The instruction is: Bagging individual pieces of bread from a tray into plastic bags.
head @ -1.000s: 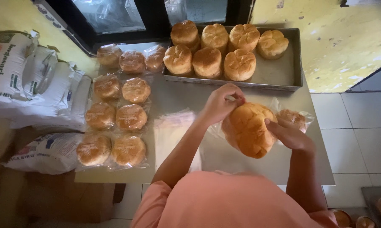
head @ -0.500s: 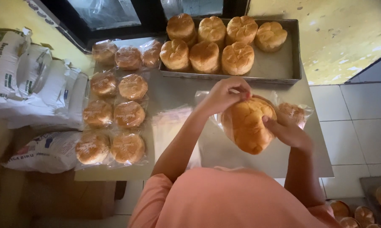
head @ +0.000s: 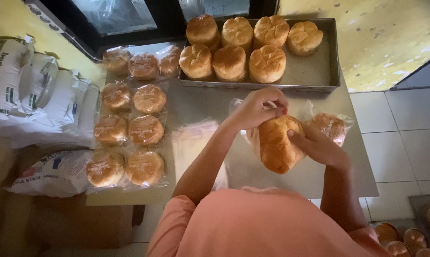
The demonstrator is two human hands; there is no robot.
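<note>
White sacks [head: 29, 90] lie far left beside the table [head: 200, 102], where wrapped buns [head: 129, 128] sit in rows next to a flat stack of clear bags [head: 193, 143]. At centre, the left hand [head: 255, 108] pinches the mouth of a clear bag [head: 243, 107] above a large bun [head: 277, 143], fingers closed on the plastic. To bag it cleanly, the opening wants holding wide and taut while the bun slides in straight. The right hand [head: 319, 145] cups the bun's right side, fingers curled, wrist bent inward. Another wrapped bun [head: 330, 126] lies just right; a tray [head: 326, 66] of bare buns [head: 234, 47] sits far.
</note>
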